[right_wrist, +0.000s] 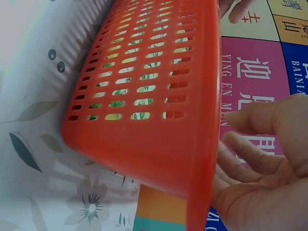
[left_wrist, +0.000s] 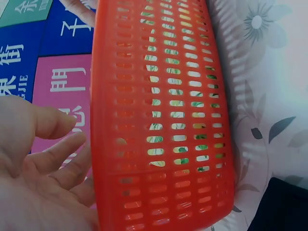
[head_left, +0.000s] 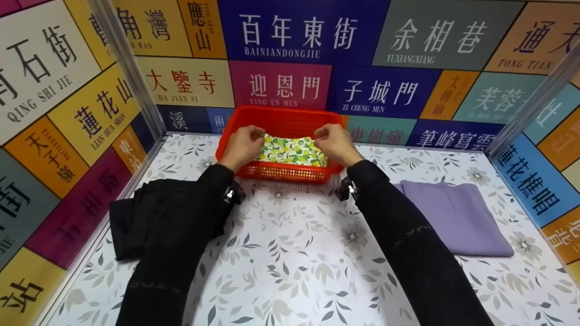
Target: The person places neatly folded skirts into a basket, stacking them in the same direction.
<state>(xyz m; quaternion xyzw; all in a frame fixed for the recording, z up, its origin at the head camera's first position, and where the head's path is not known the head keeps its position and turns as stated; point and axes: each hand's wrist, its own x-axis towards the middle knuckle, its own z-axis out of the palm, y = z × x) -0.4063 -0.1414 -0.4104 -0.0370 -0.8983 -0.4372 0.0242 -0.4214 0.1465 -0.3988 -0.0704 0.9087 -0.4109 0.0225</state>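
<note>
A folded cloth (head_left: 292, 151) with a green and yellow print on white lies inside the red plastic basket (head_left: 290, 174). Over the basket's left side, my left hand (head_left: 247, 144) is beside the cloth's left end. My right hand (head_left: 334, 141) is at the opposite end, over the right side. In the left wrist view, the left thumb and fingers (left_wrist: 53, 130) stand apart with no cloth seen between them. A gap likewise shows between the right thumb and fingers (right_wrist: 250, 154) in the right wrist view. The basket rim hides some fingertips, and the print shows through the slots.
A folded black cloth (head_left: 136, 217) lies on the left, partly behind my left sleeve. On the right is a folded purple cloth (head_left: 462, 217). The leaf-patterned tabletop (head_left: 290, 271) meets sign-covered walls (head_left: 281, 81) behind the basket and at both sides.
</note>
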